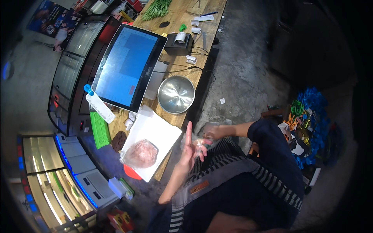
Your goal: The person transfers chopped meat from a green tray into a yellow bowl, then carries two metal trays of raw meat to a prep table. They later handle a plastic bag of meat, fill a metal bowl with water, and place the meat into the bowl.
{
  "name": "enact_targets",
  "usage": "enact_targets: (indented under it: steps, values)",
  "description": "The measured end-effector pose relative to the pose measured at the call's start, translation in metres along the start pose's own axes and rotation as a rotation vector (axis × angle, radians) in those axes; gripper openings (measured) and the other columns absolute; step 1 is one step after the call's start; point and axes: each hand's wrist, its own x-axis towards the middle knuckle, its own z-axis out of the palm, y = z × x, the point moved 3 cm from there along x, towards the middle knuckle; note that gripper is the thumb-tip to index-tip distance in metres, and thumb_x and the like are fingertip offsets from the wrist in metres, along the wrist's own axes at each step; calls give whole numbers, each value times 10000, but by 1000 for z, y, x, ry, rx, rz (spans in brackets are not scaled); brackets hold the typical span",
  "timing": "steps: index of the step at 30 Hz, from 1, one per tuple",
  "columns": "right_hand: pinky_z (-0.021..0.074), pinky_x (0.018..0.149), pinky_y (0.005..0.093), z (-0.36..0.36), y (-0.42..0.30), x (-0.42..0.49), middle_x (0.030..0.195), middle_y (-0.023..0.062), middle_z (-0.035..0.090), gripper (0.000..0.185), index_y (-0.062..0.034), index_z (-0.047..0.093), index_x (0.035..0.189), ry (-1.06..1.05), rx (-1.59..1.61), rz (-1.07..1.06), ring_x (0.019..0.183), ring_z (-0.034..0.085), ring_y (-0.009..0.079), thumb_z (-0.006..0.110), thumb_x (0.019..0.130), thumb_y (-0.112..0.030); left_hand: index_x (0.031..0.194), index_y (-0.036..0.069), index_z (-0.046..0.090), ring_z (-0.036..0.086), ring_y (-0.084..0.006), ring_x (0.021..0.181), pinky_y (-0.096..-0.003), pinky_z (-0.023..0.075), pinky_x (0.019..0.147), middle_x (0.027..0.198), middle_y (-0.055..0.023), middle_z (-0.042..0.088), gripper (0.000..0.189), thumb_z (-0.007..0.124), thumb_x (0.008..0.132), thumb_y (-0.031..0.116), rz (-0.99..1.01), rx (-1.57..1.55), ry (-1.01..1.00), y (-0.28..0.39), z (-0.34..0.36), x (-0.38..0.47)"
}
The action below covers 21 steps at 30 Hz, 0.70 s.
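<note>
My left hand (191, 151) is raised beside the table's near edge, its index finger straight and the other fingers bent. Thin clear plastic (200, 143) lies across its palm and fingers; whether this is a glove or a bag cannot be told. My right hand (214, 131) is closed close by, gripping plastic of the same kind, its fingertips blurred. To the left of my hands, a white cutting board (163, 128) lies at the table's corner. On it rests a clear plastic bag of pinkish minced meat (142, 154).
On the wooden table (182, 8) stand a steel bowl (176, 94), a touchscreen monitor (128, 64) and a black receipt printer (179, 43). A green plastic basket (100, 129) sits behind the board. Cables (186, 69) hang over the edge. A box of coloured clips (297, 116) is at right.
</note>
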Motion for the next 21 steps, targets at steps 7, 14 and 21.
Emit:
enact_targets:
  steps: [7,14,21]
  values:
    - [428,783,373,-39,18,49,921,156,600,267,-12,586,946,-396,-9,227,880,566,287,446,770,-156,1363,179,-122,500,-135,668,-210,423,513,1034,-239,484,962,324,719,737,42,49,-6,14,3,4]
    - [428,756,370,-27,22,48,888,138,598,241,-31,592,849,-618,-12,467,856,565,283,411,791,-179,1367,187,-106,496,-128,629,-212,419,493,1008,-225,509,926,312,737,723,67,34,51,18,-8,12]
    - [375,881,360,11,26,4,1122,123,509,359,-76,507,1092,-785,237,721,1068,461,286,462,754,-189,1371,202,-87,495,-121,622,-207,412,499,1021,-244,506,895,322,753,703,19,-26,45,1,-15,13]
